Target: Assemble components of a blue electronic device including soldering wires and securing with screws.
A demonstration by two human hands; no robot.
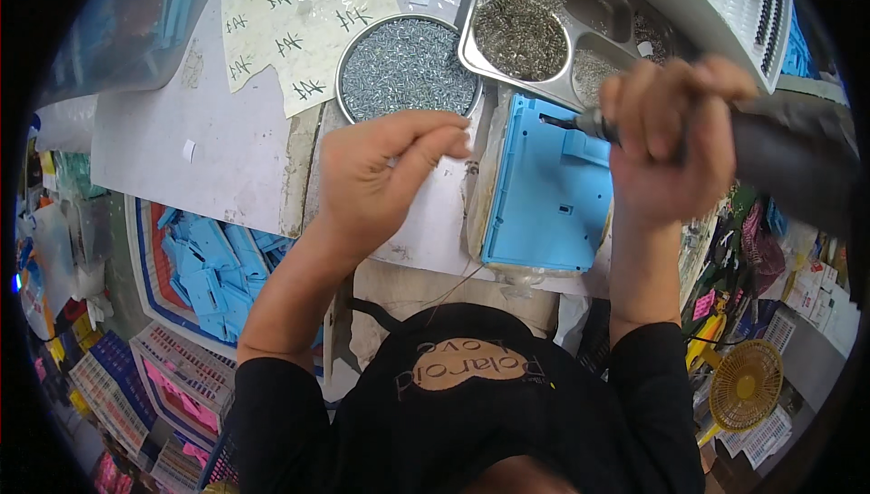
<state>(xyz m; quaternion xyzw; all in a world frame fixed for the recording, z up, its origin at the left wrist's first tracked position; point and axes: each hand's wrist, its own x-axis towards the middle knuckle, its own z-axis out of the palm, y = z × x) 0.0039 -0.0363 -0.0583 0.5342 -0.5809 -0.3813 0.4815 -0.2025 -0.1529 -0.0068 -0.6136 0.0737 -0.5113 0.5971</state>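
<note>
A dark electric screwdriver is gripped in my right hand, its bit pointing left to the upper left corner of a light-blue plastic panel. The panel lies flat in a holder on the table, with small holes and a raised block near its top right. My left hand hovers left of the panel, thumb and fingertips pinched together; anything between them is too small to make out. Just beyond it stands a round metal bowl full of small silver screws.
Behind the panel sits a compartmented steel tray with small metal parts. Paper with handwritten marks lies at the back left, beside a clear plastic bag. A basket of blue plastic pieces is at lower left. A yellow fan stands lower right.
</note>
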